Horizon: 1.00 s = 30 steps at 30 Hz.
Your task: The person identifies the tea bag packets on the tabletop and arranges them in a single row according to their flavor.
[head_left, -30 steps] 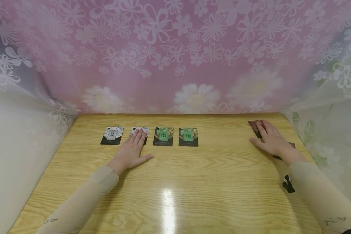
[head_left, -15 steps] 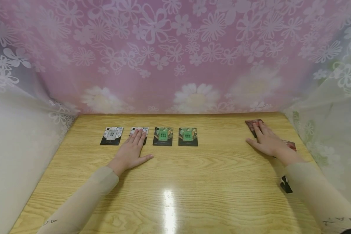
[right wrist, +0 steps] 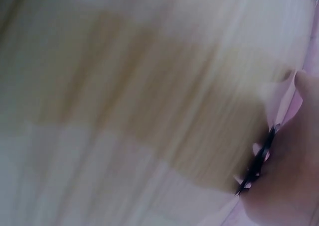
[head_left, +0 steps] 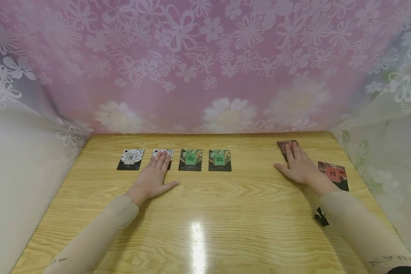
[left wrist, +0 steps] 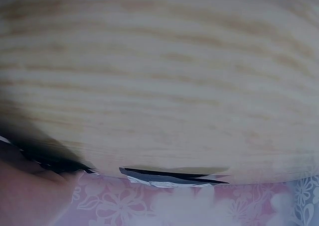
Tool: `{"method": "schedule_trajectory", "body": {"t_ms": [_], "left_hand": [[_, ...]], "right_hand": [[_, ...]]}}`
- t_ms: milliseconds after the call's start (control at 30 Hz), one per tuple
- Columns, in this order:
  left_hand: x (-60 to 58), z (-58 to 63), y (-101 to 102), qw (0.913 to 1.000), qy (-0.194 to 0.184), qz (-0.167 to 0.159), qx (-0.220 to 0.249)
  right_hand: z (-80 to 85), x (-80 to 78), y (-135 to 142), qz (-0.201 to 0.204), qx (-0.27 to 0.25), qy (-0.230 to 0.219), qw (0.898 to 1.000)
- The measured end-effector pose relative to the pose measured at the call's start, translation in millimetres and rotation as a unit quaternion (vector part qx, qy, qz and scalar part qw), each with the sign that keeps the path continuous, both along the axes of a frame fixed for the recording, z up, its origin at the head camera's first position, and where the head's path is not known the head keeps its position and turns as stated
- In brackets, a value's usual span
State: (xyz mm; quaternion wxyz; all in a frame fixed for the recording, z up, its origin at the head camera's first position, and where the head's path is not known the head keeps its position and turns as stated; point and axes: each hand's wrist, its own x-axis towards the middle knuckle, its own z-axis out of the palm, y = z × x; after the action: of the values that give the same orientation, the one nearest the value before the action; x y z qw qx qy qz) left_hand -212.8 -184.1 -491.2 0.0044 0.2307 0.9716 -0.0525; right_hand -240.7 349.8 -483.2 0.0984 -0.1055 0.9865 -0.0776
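My left hand [head_left: 153,177] rests with straight fingers on a white-and-black packet [head_left: 156,153], covering most of its front. Left of it lies a matching white-and-black packet [head_left: 130,160]. Two green-and-black packets [head_left: 190,160] continue the row to the right. On the right side of the table, the extended fingers of my right hand [head_left: 298,167] press on a dark red packet [head_left: 282,147], which sits tilted and is partly hidden under them. Another red-and-black packet [head_left: 333,174] lies beside my right wrist, partly overlapped by the forearm. In the right wrist view, a dark packet edge [right wrist: 256,161] shows beside the hand.
The wood-grain table [head_left: 205,205] carries a bright light reflection near the front. Pink floral cloth [head_left: 205,76] hangs along the back edge, with pale cloth at both sides. A small black-and-white object [head_left: 321,217] shows beside the right sleeve.
My right hand has slid left with the dark red packet under its fingers, uncovering the other red packet. The left hand stays in place on its packet.
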Motion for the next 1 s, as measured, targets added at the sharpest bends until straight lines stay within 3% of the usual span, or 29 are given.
{"method": "schedule_trajectory", "body": {"t_ms": [167,400,1000], "left_hand": [[0.6,1.8,0.4,1.0,-0.002,-0.006,0.005],[0.1,0.6,-0.4,1.0,-0.001,-0.003,0.008],[0.7,1.0,0.9,1.0,-0.005,0.002,0.001]], "right_hand": [[9.8,6.7,-19.8,-0.005,-0.001,-0.013,1.0],[4.8,6.4,-36.7,0.006,0.001,-0.02,1.0],[10.6,25.0,-100.3,0.055,0.029,-0.008,0.998]]}}
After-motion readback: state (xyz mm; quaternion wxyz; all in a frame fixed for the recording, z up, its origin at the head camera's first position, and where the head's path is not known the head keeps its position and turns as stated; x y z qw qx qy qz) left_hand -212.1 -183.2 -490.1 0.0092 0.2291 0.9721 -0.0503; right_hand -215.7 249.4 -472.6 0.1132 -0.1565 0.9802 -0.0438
